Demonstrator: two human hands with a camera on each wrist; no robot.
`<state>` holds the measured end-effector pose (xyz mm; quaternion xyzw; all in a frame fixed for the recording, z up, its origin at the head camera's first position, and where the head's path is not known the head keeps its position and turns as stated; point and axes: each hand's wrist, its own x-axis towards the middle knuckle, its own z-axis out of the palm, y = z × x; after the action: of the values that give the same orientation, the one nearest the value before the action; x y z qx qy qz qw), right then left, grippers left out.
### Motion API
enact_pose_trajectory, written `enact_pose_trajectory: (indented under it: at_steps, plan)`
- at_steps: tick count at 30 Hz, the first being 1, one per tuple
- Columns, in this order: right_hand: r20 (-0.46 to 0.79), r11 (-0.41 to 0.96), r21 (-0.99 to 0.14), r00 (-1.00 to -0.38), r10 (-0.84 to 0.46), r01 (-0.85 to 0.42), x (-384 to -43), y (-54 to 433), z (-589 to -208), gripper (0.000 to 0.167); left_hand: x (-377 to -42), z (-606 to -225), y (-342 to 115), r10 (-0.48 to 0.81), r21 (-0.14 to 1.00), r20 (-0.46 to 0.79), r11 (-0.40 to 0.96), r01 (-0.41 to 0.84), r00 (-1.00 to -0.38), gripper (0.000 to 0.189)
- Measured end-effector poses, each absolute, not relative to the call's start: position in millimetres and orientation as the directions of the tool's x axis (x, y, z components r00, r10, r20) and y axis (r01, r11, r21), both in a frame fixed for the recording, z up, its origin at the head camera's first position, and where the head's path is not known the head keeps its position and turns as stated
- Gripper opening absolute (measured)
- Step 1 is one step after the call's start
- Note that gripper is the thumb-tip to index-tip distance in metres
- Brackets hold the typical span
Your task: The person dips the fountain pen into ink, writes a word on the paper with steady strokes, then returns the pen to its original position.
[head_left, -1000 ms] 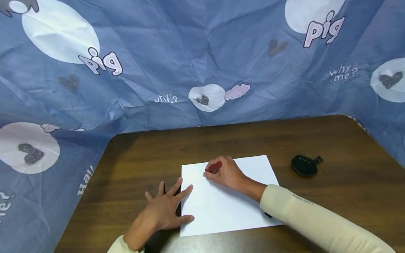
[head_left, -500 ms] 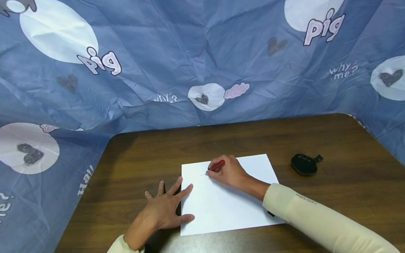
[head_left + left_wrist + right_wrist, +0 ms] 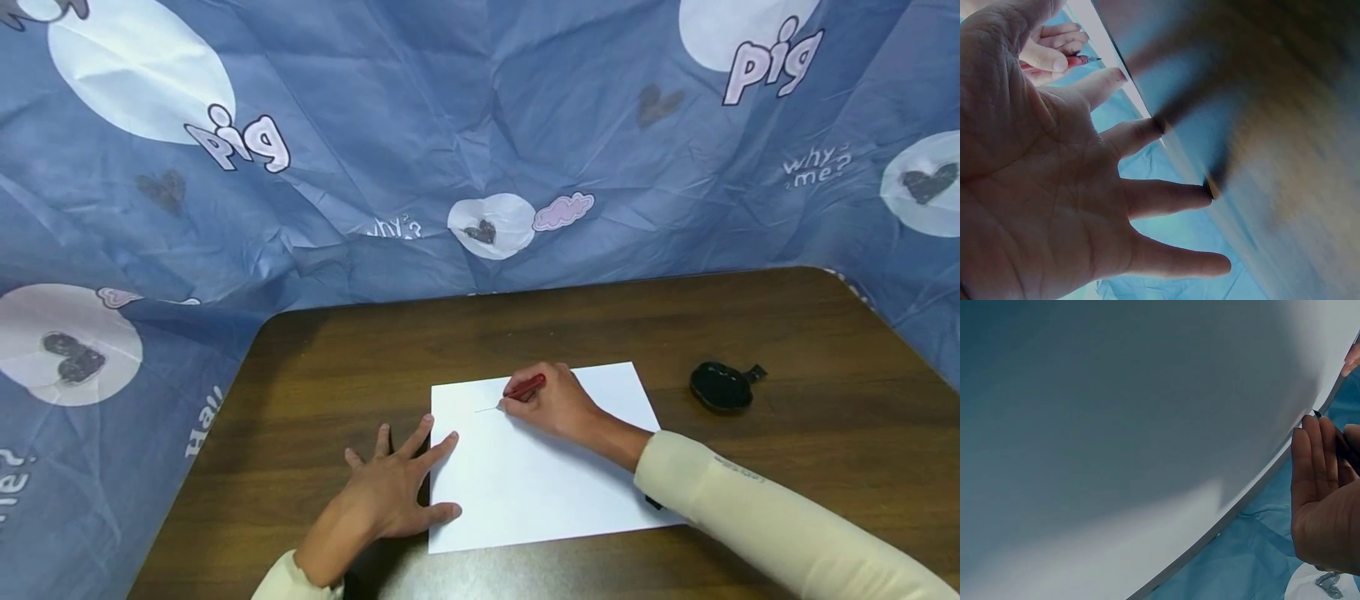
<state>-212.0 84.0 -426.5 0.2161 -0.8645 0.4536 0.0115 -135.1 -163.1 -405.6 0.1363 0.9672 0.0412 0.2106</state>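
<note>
Head view: a black dish (image 3: 720, 387), contents unclear, sits beside paper (image 3: 536, 492).

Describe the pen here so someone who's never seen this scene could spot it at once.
On the brown wooden table lies a white sheet of paper. Near its far edge, the right hand holds the pen, its tip at a thin dark line. Its red body sets it apart from the black dish right of the paper.
</note>
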Motion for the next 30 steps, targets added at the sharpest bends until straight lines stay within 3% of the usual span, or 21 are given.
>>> enact_pose_trajectory:
  at_steps: [30]
  plan:
    - [0.207, 0.535, -0.768, -0.927, -0.314, -0.352, -212, 105, -426, 0.006, -135, -407, -164, 0.293, 0.151, -0.381, 0.955, 0.254, -0.877, 0.089]
